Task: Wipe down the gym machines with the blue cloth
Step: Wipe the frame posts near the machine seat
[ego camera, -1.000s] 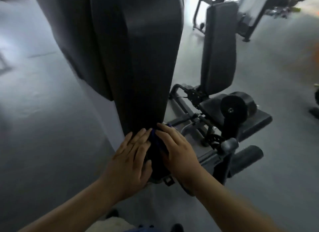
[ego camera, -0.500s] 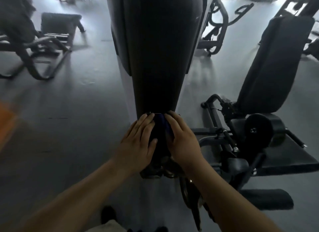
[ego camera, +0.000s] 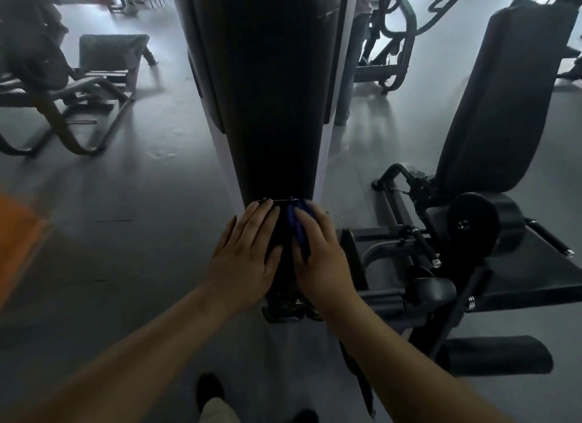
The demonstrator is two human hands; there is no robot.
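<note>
blue cloth (ego camera: 298, 226): bunched under the right hand, against the lower end of the tall black column; only a strip of blue shows between the two hands, from the fingertips down toward the thumb.
shoe (ego camera: 209, 388): dark toe at the bottom edge of the view, on the grey floor, with a pale trouser leg just below it.
right hand (ego camera: 321, 252): palm down, fingers nearly straight and close together, pressing the cloth flat to the column rather than gripping it in a fist.
left hand (ego camera: 244, 259): laid flat on the column's left flank, fingers spread a little, thumb toward the cloth; it holds nothing that i can see.
column (ego camera: 277, 92): black padded or moulded upright of the nearest machine, narrowing downward, pale trim along both side edges; a thin metal edge with small bolts runs just beyond the fingertips.
column foot (ego camera: 285, 306): dark bracket under the wrists; detail too dim to tell.
seat machine (ego camera: 491, 101): to the right, a tall black backrest, a round black roller pad (ego camera: 478, 224) in front of it, a flat black platform and a foam-covered bar near the floor.
floor (ego camera: 126, 186): grey, glossy, with an orange patch at the left edge.
far left: a low bench on a curved frame (ego camera: 63, 107).
far right: more black frames, blurred.
</note>
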